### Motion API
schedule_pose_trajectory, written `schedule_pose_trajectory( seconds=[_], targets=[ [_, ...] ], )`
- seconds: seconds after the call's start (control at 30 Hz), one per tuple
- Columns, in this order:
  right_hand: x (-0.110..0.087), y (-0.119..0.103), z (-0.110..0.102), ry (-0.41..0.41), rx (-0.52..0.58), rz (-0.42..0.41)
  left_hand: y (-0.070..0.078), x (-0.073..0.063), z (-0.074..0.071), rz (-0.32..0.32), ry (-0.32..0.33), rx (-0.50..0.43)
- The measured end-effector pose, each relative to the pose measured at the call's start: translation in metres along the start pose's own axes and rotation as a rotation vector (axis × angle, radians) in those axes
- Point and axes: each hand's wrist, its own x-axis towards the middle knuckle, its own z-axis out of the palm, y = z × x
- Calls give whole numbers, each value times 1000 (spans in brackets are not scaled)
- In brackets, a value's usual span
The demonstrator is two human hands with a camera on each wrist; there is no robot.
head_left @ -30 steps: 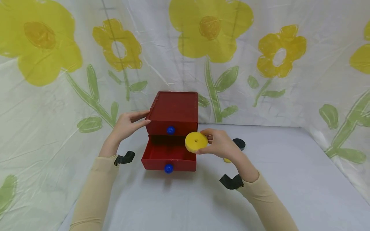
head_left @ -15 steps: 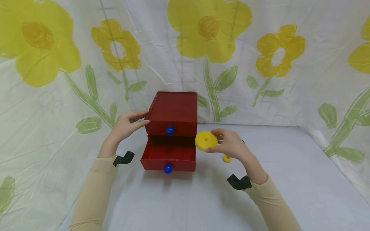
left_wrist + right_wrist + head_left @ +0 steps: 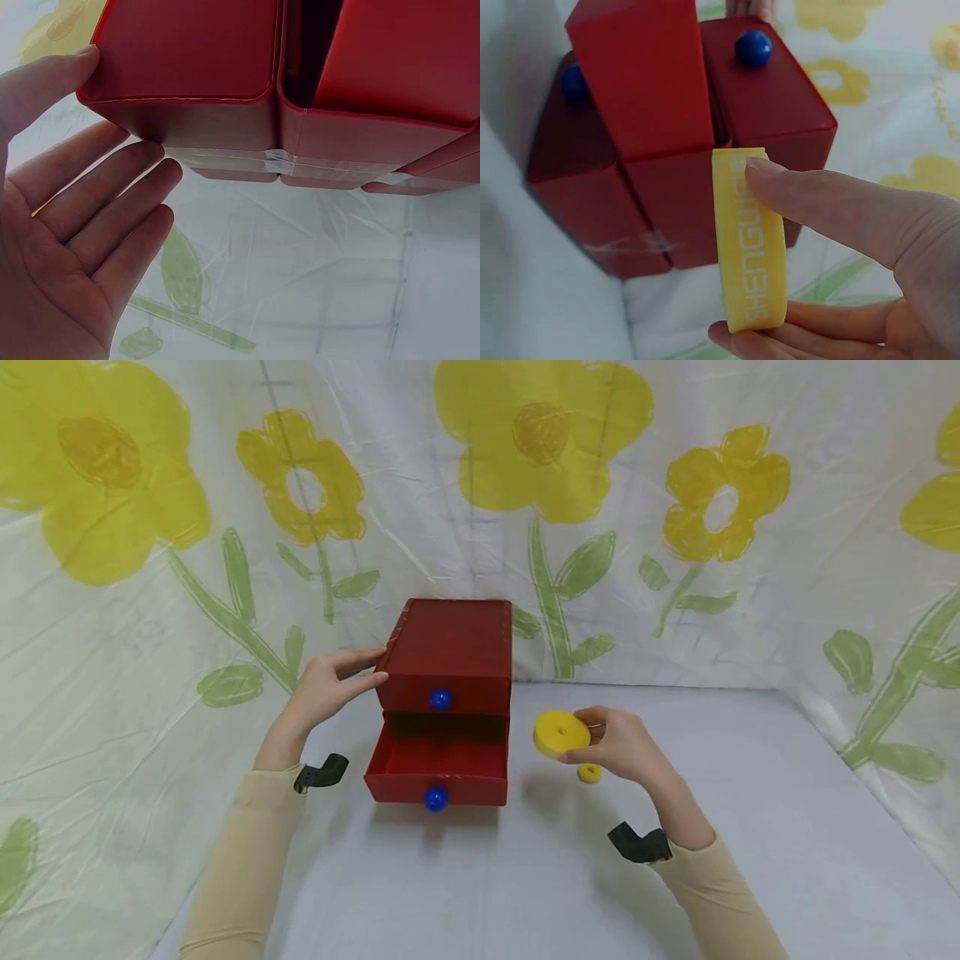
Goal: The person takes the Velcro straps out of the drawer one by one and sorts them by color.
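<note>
My right hand (image 3: 618, 745) pinches a thick yellow disc (image 3: 561, 734) with a small central hole between thumb and fingers, above the table right of a red drawer cabinet (image 3: 457, 639). White lettering marks the rim of the yellow disc (image 3: 751, 247) in the right wrist view. A red drawer (image 3: 442, 789) with a blue knob is pulled out, and nothing is seen inside it. The drawer above it is closed. My left hand (image 3: 327, 689) rests on the cabinet's upper left side; its fingers (image 3: 120, 217) are straight, with the thumb on the front corner.
A small yellow ring-shaped piece (image 3: 589, 773) lies on the white table (image 3: 480, 877) below my right hand. Behind the cabinet hangs a white sheet (image 3: 420, 543) with painted yellow flowers. Clear tape (image 3: 285, 163) crosses the cabinet's side.
My right hand has carried the yellow disc rightward, away from the pulled-out drawer. The small yellow piece shows more fully; a black round thing behind the hand is now hidden. The left hand stays put.
</note>
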Motion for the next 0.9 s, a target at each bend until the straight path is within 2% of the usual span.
schedule_pose_trajectory(
  seconds=[0.47, 0.9],
  targets=[
    [1, 38, 5, -24, -30, 53, 0, 0, 0, -2, 1, -8],
    [4, 70, 10, -11, -73, 74, 0, 0, 0, -3, 7, -11]
  ],
)
